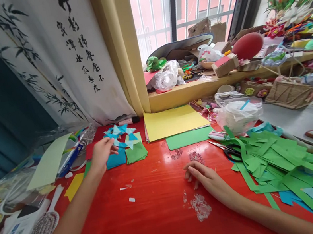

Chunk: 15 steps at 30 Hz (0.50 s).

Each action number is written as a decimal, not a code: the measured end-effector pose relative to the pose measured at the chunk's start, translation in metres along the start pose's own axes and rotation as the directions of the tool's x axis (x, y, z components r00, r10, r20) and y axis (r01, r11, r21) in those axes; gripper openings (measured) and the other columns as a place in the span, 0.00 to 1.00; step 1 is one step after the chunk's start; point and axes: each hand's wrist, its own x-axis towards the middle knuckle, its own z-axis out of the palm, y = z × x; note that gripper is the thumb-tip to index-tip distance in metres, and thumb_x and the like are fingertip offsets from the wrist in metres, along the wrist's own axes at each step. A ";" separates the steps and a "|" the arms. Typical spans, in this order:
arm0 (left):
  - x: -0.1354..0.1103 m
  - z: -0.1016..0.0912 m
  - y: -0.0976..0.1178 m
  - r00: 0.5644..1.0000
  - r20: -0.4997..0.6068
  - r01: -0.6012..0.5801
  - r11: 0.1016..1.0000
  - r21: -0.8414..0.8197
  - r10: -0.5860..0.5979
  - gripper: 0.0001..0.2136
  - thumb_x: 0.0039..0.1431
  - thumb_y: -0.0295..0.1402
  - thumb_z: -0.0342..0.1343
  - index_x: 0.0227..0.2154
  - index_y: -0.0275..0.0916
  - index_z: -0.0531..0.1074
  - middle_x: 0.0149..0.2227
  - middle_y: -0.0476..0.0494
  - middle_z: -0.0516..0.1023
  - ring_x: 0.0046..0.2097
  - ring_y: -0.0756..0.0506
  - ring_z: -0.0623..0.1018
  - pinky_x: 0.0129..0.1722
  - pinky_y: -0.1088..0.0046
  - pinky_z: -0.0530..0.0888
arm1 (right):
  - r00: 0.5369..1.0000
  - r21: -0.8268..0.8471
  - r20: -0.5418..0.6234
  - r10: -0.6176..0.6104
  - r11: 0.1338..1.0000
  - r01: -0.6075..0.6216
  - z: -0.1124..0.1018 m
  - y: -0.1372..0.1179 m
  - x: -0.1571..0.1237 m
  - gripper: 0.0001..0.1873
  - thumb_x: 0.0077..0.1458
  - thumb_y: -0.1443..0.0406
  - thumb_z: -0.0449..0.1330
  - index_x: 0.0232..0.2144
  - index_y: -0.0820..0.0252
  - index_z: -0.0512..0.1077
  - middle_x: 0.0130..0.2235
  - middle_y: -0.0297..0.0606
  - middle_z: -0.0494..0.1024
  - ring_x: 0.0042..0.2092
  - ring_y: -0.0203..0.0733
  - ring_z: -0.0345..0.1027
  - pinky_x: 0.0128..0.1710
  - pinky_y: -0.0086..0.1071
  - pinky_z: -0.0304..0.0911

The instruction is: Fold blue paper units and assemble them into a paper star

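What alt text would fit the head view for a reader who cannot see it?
The left hand reaches to a pile of folded blue paper stars on a red table, while the right hand rests on the table near green paper strips. Yellow paper and scissors lie behind.

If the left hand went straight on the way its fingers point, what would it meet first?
Probably the blue folded paper pieces, right ahead of the left hand on the red table; it may already touch one, depth is unclear.

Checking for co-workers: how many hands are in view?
2. Left hand at the blue folded paper shapes at the back; right hand resting on the red table, mid-front.
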 end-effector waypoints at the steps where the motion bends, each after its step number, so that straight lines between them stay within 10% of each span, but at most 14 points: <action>1: 0.017 -0.005 0.000 0.999 -0.043 0.001 1.000 -0.013 -0.001 0.04 0.50 0.27 0.52 0.25 0.33 0.64 0.19 0.52 0.65 0.21 0.54 0.70 0.19 0.81 0.69 | 1.000 -0.002 0.002 -0.006 1.000 0.007 0.000 0.000 0.001 0.16 0.56 0.54 0.44 0.34 0.61 0.63 0.30 0.37 0.68 0.31 0.36 0.63 0.27 0.27 0.62; 8: 0.083 -0.015 -0.017 0.969 -0.224 0.109 0.994 0.024 -0.101 0.05 0.51 0.18 0.46 0.31 0.30 0.63 0.19 0.53 0.64 0.20 0.54 0.69 0.23 0.78 0.70 | 0.999 -0.024 0.047 0.010 1.000 -0.009 -0.004 0.000 0.005 0.11 0.57 0.59 0.45 0.35 0.60 0.61 0.27 0.35 0.67 0.28 0.34 0.62 0.25 0.27 0.60; 15: 0.019 -0.031 -0.030 0.991 -0.132 0.028 0.968 0.251 0.005 0.15 0.49 0.30 0.53 0.41 0.36 0.64 0.18 0.54 0.66 0.16 0.53 0.66 0.16 0.80 0.63 | 0.986 -0.191 0.161 -0.030 0.980 0.061 -0.012 -0.003 0.009 0.08 0.56 0.64 0.46 0.32 0.60 0.63 0.26 0.34 0.69 0.27 0.34 0.63 0.26 0.27 0.58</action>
